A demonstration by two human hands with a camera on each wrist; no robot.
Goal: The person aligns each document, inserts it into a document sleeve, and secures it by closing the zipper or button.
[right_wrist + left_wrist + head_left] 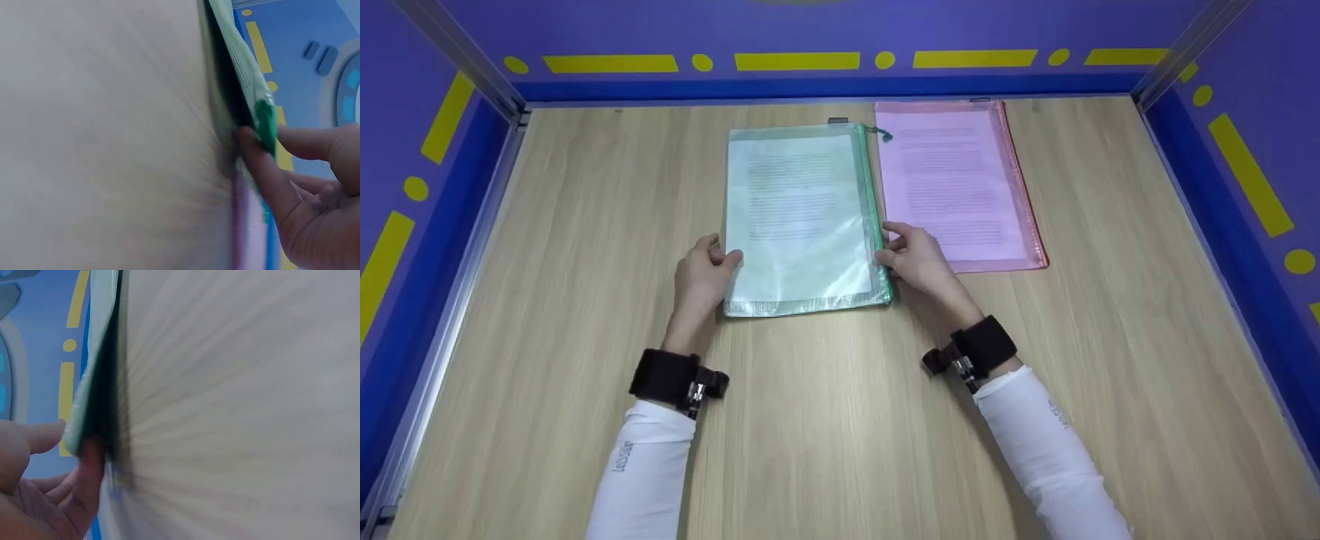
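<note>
A clear green zip document pouch (pixel 802 225) with a printed sheet inside lies before me, its green zipper along the right side. My left hand (pixel 705 274) pinches its left edge, thumb on top and fingers beneath. On the opposite edge, by the zipper, my right hand (pixel 915 259) pinches it likewise. Both wrist views show the lower part of the pouch (pixel 247 73) raised off the tabletop, with a dark gap under it. Just to the right lies a pink zip document pouch (pixel 949 187) with a printed sheet inside and a red zipper; my right hand overlaps its lower left corner.
The wooden table (pixel 810 420) is bounded by a purple and blue back wall (pixel 825 30) with yellow marks and by similar side walls. A green cord pull (pixel 885 135) at the green pouch's top right reaches over the pink pouch.
</note>
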